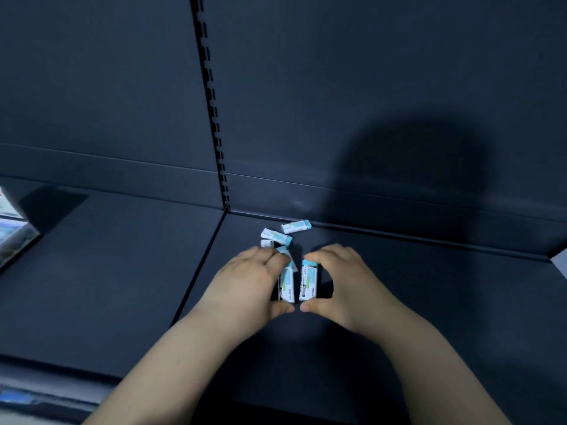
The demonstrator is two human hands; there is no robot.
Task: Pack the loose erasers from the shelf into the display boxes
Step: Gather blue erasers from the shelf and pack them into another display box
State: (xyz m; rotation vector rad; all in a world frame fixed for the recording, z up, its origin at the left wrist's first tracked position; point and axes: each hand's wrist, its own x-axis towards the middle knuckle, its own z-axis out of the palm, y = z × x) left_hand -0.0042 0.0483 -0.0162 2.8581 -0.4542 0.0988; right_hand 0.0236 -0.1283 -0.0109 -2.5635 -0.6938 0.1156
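Note:
Several small white-and-teal erasers lie on the dark shelf near its back wall. My left hand curls its fingers and thumb round an eraser held lengthwise. My right hand grips another eraser between fingers at its far end and thumb at its near end. The two held erasers are side by side, close together. Behind the hands lie loose erasers, one tilted and one nearest the wall. Another is partly hidden by my left fingers.
A display box with printed packaging stands at the far left edge of the shelf. A slotted upright runs up the back panel. A seam divides the shelf into two panels. The shelf's front lip runs along the lower left.

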